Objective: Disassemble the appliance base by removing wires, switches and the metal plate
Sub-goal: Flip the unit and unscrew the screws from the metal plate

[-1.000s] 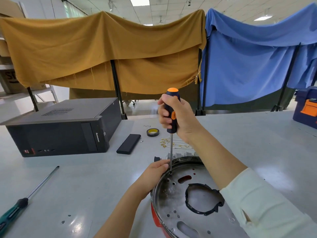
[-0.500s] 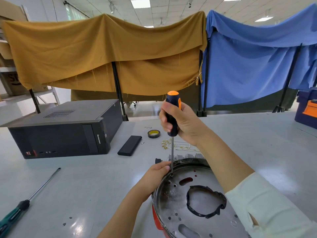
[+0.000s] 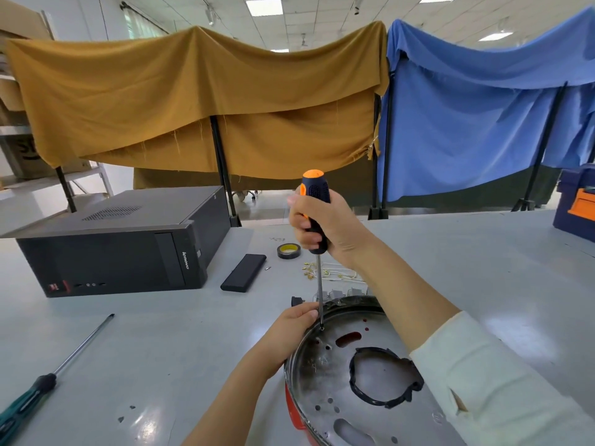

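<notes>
The red appliance base [image 3: 291, 410] lies in front of me with its round metal plate [image 3: 325, 375] facing up; a black ring [image 3: 383, 378] sits round the centre hole. My right hand [image 3: 328, 225] grips the black-and-orange screwdriver [image 3: 314, 217] upright, its tip on a screw near the plate's far left rim. My left hand [image 3: 289, 329] holds that rim just beside the tip. Removed wires with brass terminals [image 3: 325, 273] and grey switches [image 3: 341, 293] lie behind the base.
A black desktop computer case [image 3: 119, 246] stands at the left. A black flat box [image 3: 243, 272] and a tape roll [image 3: 287, 251] lie mid-table. A long green-handled screwdriver [image 3: 48, 378] lies near the left edge. A blue toolbox [image 3: 576, 204] sits at the far right.
The right hand has regripped and turned the screwdriver handle slightly; the tip stays on the same screw. The left hand keeps its hold on the rim.
</notes>
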`<state>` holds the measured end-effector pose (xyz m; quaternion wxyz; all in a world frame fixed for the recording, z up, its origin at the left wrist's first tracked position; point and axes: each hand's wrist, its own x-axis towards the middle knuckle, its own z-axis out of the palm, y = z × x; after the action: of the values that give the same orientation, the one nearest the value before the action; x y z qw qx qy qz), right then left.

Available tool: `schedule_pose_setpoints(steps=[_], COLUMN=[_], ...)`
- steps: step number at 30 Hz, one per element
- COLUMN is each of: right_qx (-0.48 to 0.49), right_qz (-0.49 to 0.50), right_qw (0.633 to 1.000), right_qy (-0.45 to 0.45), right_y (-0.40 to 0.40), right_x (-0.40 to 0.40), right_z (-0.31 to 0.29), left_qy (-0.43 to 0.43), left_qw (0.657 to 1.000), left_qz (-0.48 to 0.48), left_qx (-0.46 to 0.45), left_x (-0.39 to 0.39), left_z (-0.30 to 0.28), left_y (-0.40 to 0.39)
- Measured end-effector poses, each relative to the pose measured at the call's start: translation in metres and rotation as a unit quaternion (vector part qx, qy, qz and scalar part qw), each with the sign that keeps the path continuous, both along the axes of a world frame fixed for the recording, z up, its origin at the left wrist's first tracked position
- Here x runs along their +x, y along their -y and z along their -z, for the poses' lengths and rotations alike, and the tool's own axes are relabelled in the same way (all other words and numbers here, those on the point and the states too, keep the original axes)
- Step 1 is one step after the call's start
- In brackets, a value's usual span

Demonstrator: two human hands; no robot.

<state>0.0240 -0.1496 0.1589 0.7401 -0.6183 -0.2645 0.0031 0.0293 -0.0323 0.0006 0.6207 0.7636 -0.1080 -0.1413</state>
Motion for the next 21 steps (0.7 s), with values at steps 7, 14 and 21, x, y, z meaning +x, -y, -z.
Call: schedule_pose_setpoints(steps=[7, 14, 21], right_qx=[0.023, 0.026, 0.026], right_qz=[0.378, 0.057, 0.270], right_qw=[0.923, 0.997, 0.955], right_qy=[0.069, 0.037, 0.120], right_y=[-0.008, 0.001, -0.008], right_x=[-0.001, 0.002, -0.001], right_z=[0.012, 0.004, 0.017], left_qy=[0.003, 0.003, 0.009], left_qw=[1.000, 1.000, 1.000], left_qz=[0.000, -0.005, 0.001], left_qx=[0.002, 0.003, 0.002], left_x=[0.001, 0.001, -0.003], left_z=[0.002, 0.002, -0.003], left_y=[-0.001, 0.000, 0.000])
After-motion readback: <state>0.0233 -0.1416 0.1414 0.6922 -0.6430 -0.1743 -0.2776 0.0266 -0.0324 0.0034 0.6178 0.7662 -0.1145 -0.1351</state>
